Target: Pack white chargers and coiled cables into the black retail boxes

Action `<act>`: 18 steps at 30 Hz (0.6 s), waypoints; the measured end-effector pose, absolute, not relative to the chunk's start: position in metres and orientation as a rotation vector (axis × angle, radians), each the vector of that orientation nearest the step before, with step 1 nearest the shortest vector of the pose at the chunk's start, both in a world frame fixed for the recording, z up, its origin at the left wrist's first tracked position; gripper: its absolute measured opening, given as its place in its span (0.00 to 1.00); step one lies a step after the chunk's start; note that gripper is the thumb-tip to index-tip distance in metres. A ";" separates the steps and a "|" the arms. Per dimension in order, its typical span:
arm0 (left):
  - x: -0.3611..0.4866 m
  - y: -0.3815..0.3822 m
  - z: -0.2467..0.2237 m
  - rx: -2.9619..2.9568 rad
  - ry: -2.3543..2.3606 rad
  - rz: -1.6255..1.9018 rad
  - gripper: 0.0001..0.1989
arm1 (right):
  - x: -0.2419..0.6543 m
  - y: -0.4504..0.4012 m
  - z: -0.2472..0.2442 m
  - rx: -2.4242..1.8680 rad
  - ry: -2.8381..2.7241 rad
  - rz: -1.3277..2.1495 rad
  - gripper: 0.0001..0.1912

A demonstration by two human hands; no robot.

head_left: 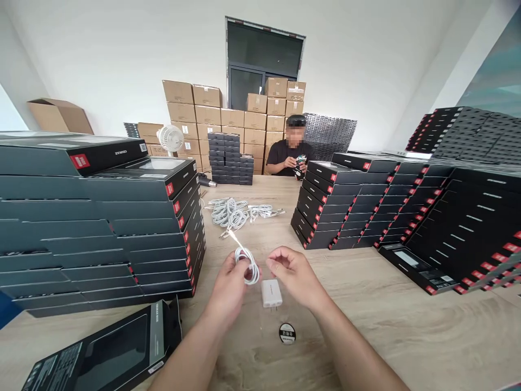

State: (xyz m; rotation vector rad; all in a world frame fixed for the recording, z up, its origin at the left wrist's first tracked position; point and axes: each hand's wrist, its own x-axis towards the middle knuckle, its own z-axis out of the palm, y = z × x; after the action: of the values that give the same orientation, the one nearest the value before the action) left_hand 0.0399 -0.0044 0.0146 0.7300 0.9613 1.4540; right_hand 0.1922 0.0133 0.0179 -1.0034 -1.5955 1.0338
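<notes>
My left hand is closed on a coiled white charging cable, whose loops stand out past the thumb. To its right, my right hand has its thumb and fingertips pinched close together; whether anything small sits between them I cannot make out. Below and between the hands, a white plug-in charger lies on the table with its prongs toward me. Nearer to me is a round black-and-white sticker. An opened black box with a window lies at the lower left, beside my left forearm.
Tall stacks of black boxes stand at left and right. Several bundled white cables lie ahead on the wooden table. Across it sits a person holding something black. Behind are a white fan and brown cartons.
</notes>
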 end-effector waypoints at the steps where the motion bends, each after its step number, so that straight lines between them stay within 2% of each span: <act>1: 0.039 -0.003 0.015 0.652 0.927 1.492 0.11 | 0.190 0.012 0.018 -1.012 -1.613 1.074 0.08; 5: 0.038 -0.002 0.015 0.561 0.865 1.549 0.15 | 0.177 0.006 0.013 -0.977 -1.566 1.225 0.10; 11: 0.041 -0.006 0.016 0.584 0.679 1.514 0.18 | 0.166 0.003 0.013 -0.917 -1.212 1.455 0.15; 15: 0.041 -0.006 0.010 0.764 0.621 1.486 0.26 | 0.167 0.006 0.015 -0.853 -0.962 1.618 0.16; 18: 0.041 -0.006 0.003 1.017 0.756 1.519 0.28 | 0.168 0.008 0.014 -0.857 -0.877 1.668 0.14</act>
State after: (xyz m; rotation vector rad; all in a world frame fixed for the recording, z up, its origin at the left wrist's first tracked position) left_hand 0.0410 -0.0063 0.0026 1.0165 0.7560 1.5191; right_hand 0.1684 0.0075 0.0144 -0.8569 -0.8766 1.6676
